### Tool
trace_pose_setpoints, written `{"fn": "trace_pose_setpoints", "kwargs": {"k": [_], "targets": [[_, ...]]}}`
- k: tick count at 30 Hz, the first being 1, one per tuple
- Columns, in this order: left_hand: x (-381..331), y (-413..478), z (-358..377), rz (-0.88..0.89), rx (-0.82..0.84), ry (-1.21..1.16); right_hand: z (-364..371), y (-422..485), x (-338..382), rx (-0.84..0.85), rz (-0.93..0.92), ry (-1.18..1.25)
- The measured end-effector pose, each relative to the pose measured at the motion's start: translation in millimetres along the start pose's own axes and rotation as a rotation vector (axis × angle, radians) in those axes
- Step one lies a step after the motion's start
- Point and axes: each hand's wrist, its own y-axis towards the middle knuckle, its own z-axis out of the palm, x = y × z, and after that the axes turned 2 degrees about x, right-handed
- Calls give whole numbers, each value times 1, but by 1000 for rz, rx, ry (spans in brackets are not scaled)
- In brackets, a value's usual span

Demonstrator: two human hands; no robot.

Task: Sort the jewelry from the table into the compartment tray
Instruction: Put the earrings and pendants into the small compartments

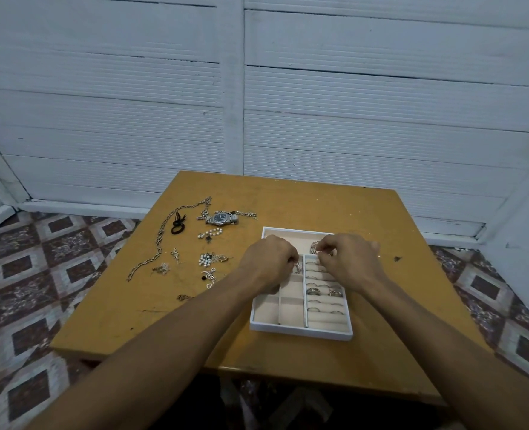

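Head cam: white rectangular compartment tray point(300, 332) w/ beige lining sits on yellow-brown wooden table point(319, 200), both hands over tray's far half.

Left hand point(269, 262): fingers curled down over a small compartment on tray's left side, tips hidden by knuckles. Can't tell if it holds anything. Small silver bits point(297, 268) lie in that compartment, just by the fingers.

Right hand point(351, 262): fingers curled, tips pinched on a small silver piece point(324, 252) at far end of tray's ring rows, right side. Silver coiled ring point(314, 245) in tray's wide far compartment, just beside those fingertips. Several silver rings point(316, 290) slotted in ring rows, nearer the person.

Unsorted jewelry, all left of tray on table:
- silver wristwatch point(221, 218) w/ dark dial, beyond tray's far-left corner
- long silver link chain point(160, 237), furthest left
- black hair tie point(178, 224), beside chain
- pearl clusters point(206, 259) and small silver charms point(211, 276), near tray's left wall
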Motion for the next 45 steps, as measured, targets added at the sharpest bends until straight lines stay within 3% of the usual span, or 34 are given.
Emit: {"fn": "trace_pose_setpoints", "kwargs": {"k": [8,16,29,38,45], "targets": [[1,-1,0,15,-29,-7,-1,-2,-1,-7,4,19],[26,-25,-16,24,-182,-51,-1,5,29,83,-61,75],[128,-84,-34,-203,-243,-15,49,55,144,223,-320,50],[153,-93,-36,-154,-263,-21,93,90,187,239,-430,-191],[160,-91,-31,-154,-266,-54,97,92,186,340,-425,-203]]}}
